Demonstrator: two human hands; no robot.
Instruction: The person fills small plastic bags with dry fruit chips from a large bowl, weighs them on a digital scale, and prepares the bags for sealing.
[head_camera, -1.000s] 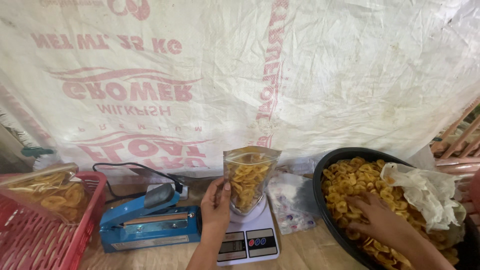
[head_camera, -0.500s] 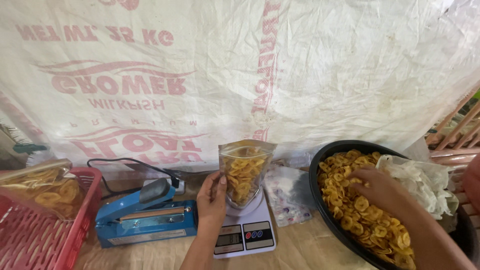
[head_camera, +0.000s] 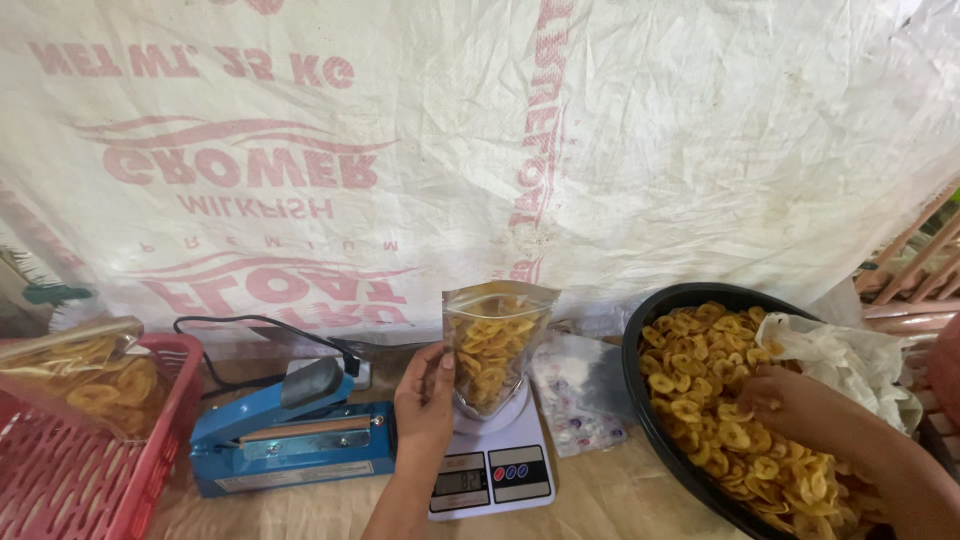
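A clear plastic pouch (head_camera: 492, 345) part-filled with yellow chips stands upright on a small white digital scale (head_camera: 492, 468). My left hand (head_camera: 425, 400) grips the pouch's left side and steadies it. My right hand (head_camera: 800, 405) reaches into a big black basin (head_camera: 650, 330) heaped with yellow chips (head_camera: 715, 420), fingers curled among the chips; whether it holds any is unclear.
A blue heat sealer (head_camera: 290, 435) with a black cord sits left of the scale. A red plastic basket (head_camera: 75, 470) at far left holds a filled chip pouch (head_camera: 85, 375). Crumpled clear plastic (head_camera: 845, 355) lies in the basin, flat bags (head_camera: 580, 395) beside it. A white printed sack (head_camera: 480, 150) hangs behind.
My right hand has moved from the basin's near side toward its middle among the chips. My left hand stays on the pouch. The view has shifted slightly downward.
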